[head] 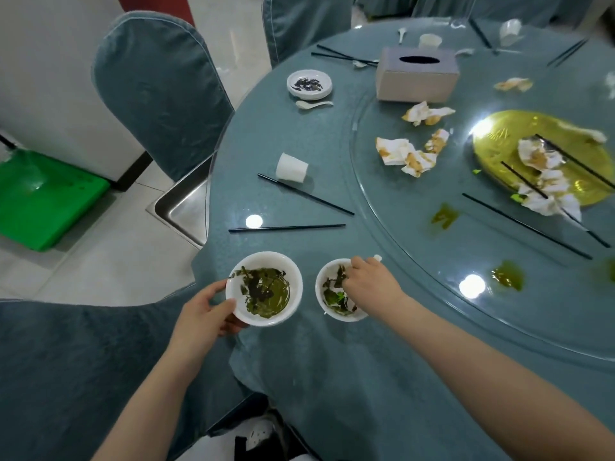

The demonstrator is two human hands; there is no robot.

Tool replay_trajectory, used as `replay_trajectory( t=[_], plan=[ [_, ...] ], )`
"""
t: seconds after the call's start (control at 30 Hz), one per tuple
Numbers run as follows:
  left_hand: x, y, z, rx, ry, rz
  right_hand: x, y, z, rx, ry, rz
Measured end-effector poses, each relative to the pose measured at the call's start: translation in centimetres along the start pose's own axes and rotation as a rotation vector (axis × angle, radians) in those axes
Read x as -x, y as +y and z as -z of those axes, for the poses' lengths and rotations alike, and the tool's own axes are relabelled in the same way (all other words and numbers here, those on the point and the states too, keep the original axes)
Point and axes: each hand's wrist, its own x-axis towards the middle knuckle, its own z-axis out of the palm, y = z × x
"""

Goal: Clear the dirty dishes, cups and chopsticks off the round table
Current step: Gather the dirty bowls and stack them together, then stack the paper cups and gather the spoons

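A green bin [43, 197] is sitting on the floor at the far left, with a covered chair [159, 91] beyond it and a steel tray [184, 207] showing beside the desk [299, 361] edge. At the near edge of the desk, the left hand [203, 314] is gripping the left bowl [264, 288], thumb curled over its rim and fingers under its side; the bowl is holding green liquid and dark leaf scraps. Just to its right, the right hand [372, 281] is reaching into the right bowl [339, 291], fingers bent down over the leftovers inside; whether they are pinching anything I cannot tell. Farther back, two black chopsticks [299, 211] are lying apart on the desk, a white cup [292, 167] is lying on its side, and a small plate [309, 83] with a spoon [314, 104] is sitting near the far edge. To the right, a tissue box [417, 74], crumpled napkins [409, 154] and a yellow platter [539, 161] are resting on the glass turntable [432, 247].
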Motion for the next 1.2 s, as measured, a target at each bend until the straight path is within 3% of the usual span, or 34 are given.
replay_trajectory(
  t=[0.33, 0.47, 0.57, 0.67, 0.83, 1.2],
  plan=[
    [-1.0, 1.7, -3.2, -0.061, -0.121, -0.039, 4.0, 2.0, -0.9, -0.265, 0.272, -0.348],
    [-1.7, 2.4, -5.5, -0.092, -0.191, -0.047, 7.1, 3.4, -1.8, -0.569, 0.379, -0.623],
    [-2.2, 2.8, -7.6, -0.099, -0.256, -0.036, 9.3, 4.3, -3.7, -0.720, 0.389, -0.831],
    [-2.7, 2.8, -9.4, -0.105, -0.307, -0.012, 10.7, 4.4, -6.0, -0.797, 0.378, -0.913],
    [-3.3, 2.7, -11.6, -0.152, -0.342, 0.013, 10.7, 3.9, -9.3, -0.860, 0.227, -0.811],
    [-3.7, 0.9, -12.2, -0.342, -0.343, -0.043, 9.1, 2.5, -11.4, -0.791, 0.214, -0.585]
  ],
)
